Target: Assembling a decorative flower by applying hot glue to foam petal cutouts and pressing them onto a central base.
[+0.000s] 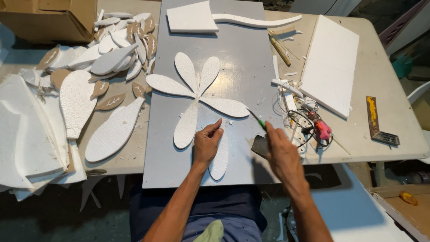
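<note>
On a grey board (242, 49) lies a flower of several white foam petals (197, 87). My left hand (207, 143) presses flat on the lowest foam petal (220, 162), near the flower's middle. My right hand (277, 150) grips a thin green-handled tool (260, 122) whose tip points toward the flower's centre. A flat metal scraper blade (259, 144) sits under that hand; whether the hand holds it I cannot tell.
Piles of white foam petals and brown leaf shapes (112, 49) cover the table's left side. A cardboard box (53, 20) stands at the far left. A thick foam sheet (331, 62), a pink glue gun (321, 130) with tangled cords and a metal square (378, 123) lie right.
</note>
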